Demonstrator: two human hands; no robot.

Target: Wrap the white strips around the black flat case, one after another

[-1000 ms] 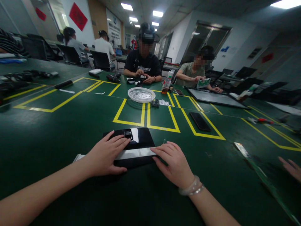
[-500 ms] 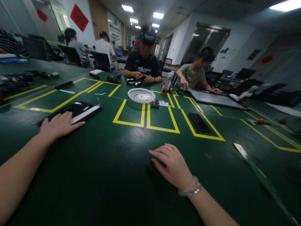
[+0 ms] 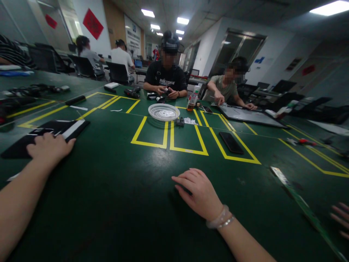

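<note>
My left hand (image 3: 50, 148) lies with its fingers spread on a flat black item with a white strip (image 3: 73, 129), on the left of the green table (image 3: 122, 189). It presses on the item from above and does not wrap round it. My right hand (image 3: 200, 193) rests at the middle of the table, palm down, fingers slightly bent and thumb apart, with nothing in it. Beyond it are yellow tape outlines (image 3: 189, 150), a white plastic basket (image 3: 164, 112) and a small dark grey part (image 3: 180, 122). A black phone (image 3: 231, 142) lies in a taped outline to the right.
Two people (image 3: 167, 76) sit across the table, one by a large flat panel (image 3: 249, 115). Near them stands a bottle (image 3: 192, 101). A long green strip (image 3: 305, 207) lies at the right, beside another person's fingers (image 3: 340, 216). Dark cables (image 3: 35, 89) lie far left.
My left hand and the black item have moved left and slightly nearer. Another person's fingers have appeared at the right edge. My right hand has hardly moved.
</note>
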